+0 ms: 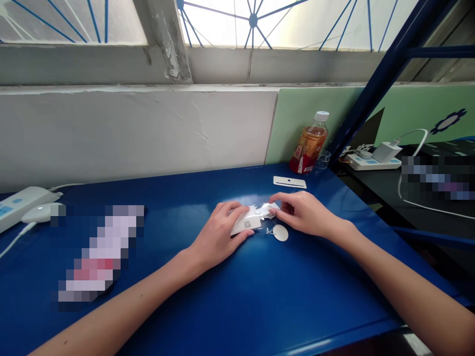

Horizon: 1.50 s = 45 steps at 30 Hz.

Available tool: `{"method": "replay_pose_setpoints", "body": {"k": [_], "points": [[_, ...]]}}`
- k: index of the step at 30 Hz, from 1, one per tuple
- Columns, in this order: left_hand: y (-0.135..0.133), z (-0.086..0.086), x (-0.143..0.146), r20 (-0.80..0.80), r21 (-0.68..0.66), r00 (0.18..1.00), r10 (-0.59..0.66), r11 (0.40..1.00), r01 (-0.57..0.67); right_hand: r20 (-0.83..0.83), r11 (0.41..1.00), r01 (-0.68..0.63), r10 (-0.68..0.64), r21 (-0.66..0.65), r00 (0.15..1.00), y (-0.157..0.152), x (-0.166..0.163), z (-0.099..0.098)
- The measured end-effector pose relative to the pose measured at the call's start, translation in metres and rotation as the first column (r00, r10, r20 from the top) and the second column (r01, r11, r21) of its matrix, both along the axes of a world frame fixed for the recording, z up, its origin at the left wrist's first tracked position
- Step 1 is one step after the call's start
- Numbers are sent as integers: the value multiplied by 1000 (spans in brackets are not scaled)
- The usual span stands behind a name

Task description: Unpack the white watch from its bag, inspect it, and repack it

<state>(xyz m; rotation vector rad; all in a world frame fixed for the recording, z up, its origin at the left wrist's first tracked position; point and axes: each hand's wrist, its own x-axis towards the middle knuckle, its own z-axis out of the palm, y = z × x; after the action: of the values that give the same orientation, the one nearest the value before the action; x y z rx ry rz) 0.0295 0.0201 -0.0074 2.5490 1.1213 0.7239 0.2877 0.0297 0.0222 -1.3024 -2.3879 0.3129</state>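
My left hand [218, 230] holds down a small white card [248, 222] with a printed square code, fingers over its top and thumb along its lower edge. The card seems to lie in or on a clear plastic bag. To its right, my right hand [300, 210] pinches a small crumpled white piece [267, 210] with shiny clear plastic around it; its exact kind I cannot make out. Just below the right fingertips, a round white tag [280, 233] with a short chain lies flat on the blue table [237, 306].
Behind my right hand lie a white slotted card [290, 182] and a capped drink bottle [309, 143] against the wall. A blurred-out long object [102, 254] is at left, near a power strip [25, 203]. Another power strip [374, 160] sits beyond the blue post [371, 89].
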Motion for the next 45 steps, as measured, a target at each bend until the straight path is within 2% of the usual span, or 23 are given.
{"method": "replay_pose_setpoints", "body": {"k": [4,9,14,18,24,31,36,39,45], "points": [[0,1,2,2,-3,1000,-10,1000,10,-22,994,-99,100,54,995,3,7,4],[-2,3,3,8,9,1000,-18,1000,17,-58,985,-161,157,-65,986,7,9,0],[-2,1,1,22,17,1000,-13,1000,13,-158,989,-147,143,-14,977,5,-2,-11],[-2,0,1,25,30,1000,-11,1000,10,-129,989,-142,146,34,981,2,-6,-15],[-2,1,2,26,21,1000,-9,1000,8,-91,984,-178,179,12,980,4,0,-8],[-2,-1,2,23,30,1000,-5,1000,5,-199,987,-161,158,-3,967,3,-9,-16],[-2,-1,2,17,33,1000,10,999,-10,-97,997,-68,71,36,993,0,-4,-5],[-3,1,2,9,31,1000,18,999,-19,-55,998,-55,55,-11,997,-3,-1,4],[-4,1,3,3,26,1000,21,999,-21,-117,992,-85,74,-93,990,-9,-8,5]]}}
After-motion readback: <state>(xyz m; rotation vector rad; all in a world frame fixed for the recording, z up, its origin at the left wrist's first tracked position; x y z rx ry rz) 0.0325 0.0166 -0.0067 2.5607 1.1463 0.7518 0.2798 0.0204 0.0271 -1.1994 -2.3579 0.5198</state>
